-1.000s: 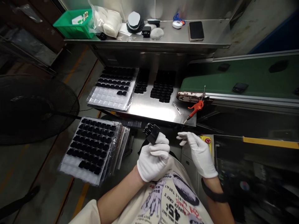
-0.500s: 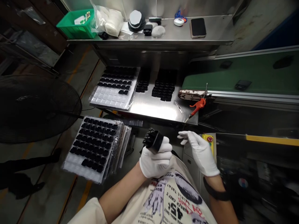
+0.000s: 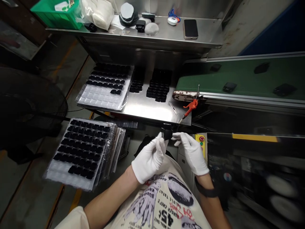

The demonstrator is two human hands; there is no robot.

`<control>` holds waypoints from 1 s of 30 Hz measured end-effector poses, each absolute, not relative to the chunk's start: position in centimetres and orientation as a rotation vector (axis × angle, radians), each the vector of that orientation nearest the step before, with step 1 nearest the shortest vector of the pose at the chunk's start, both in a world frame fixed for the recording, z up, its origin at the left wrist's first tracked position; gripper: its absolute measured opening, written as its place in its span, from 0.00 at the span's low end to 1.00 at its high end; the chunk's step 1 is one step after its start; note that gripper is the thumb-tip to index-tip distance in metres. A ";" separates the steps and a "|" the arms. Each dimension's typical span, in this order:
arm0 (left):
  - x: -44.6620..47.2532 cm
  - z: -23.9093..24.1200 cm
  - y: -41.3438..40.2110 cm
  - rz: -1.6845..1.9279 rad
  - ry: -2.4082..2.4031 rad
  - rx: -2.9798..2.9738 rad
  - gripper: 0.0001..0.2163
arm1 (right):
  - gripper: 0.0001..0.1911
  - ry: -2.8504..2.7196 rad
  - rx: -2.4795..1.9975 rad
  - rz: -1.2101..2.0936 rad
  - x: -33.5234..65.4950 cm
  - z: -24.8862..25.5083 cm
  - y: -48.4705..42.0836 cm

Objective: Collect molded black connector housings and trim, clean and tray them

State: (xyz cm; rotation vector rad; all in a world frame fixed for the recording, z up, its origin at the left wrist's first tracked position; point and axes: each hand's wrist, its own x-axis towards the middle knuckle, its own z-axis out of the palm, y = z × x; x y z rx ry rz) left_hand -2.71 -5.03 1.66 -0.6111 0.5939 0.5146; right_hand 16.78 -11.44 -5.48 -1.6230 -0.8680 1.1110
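Note:
Both my hands wear white gloves and meet just below the steel table's front edge. My left hand (image 3: 149,159) and my right hand (image 3: 190,152) pinch a small black plastic part (image 3: 167,134) between their fingertips, one on each side. A clear blister tray (image 3: 82,149) filled with rows of black parts lies on a stack at my lower left. A second partly filled tray (image 3: 105,90) rests on the steel table (image 3: 145,109), beside two clusters of loose black parts (image 3: 159,89).
A green conveyor belt (image 3: 238,79) with black parts runs along the right. An orange air blow gun (image 3: 189,106) hangs at the table corner. The upper shelf (image 3: 164,33) holds a green bin (image 3: 53,12), a bag, a phone (image 3: 190,28). A black fan (image 3: 26,105) stands at the left.
My left hand has carried the black part to the right and my right hand has closed in on it; both now pinch it. The view has shifted right.

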 end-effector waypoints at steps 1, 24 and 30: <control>-2.6 1.7 -5.0 0.508 0.584 -0.647 0.17 | 0.24 -0.865 -1.624 1.112 16.8 -5.4 -11.5; -1.1 0.3 -5.6 0.394 1.367 1.723 0.05 | 0.37 -2.052 -1.737 0.335 16.9 0.6 -13.2; -0.2 0.4 -6.4 0.378 1.351 1.945 0.04 | 0.26 -2.183 -1.727 0.200 16.9 -0.9 -12.1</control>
